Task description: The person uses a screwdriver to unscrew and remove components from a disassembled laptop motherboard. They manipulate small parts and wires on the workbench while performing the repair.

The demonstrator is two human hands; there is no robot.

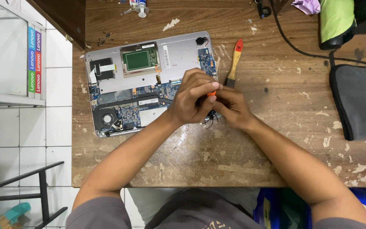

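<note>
1. The desk (234, 161) is showing brown wood, flecked all over with pale scraped patches.
2. The opened laptop (178, 53) is showing a silver shell – inside, blue circuit boards, a green panel and a black fan.
3. The tool (211, 93) between the hands is showing a bit of orange.
4. The brush (234, 59) is wearing a red-tipped tan handle and black bristles.
5. The pouch (361, 101) is looking dark grey, edged in black.
6. The floor tiles (22, 127) are gleaming white.

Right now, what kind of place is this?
Probably a small computer repair bench: an opened laptop lies with its circuit boards showing on a worn wooden table, with a small paintbrush beside it.
</note>
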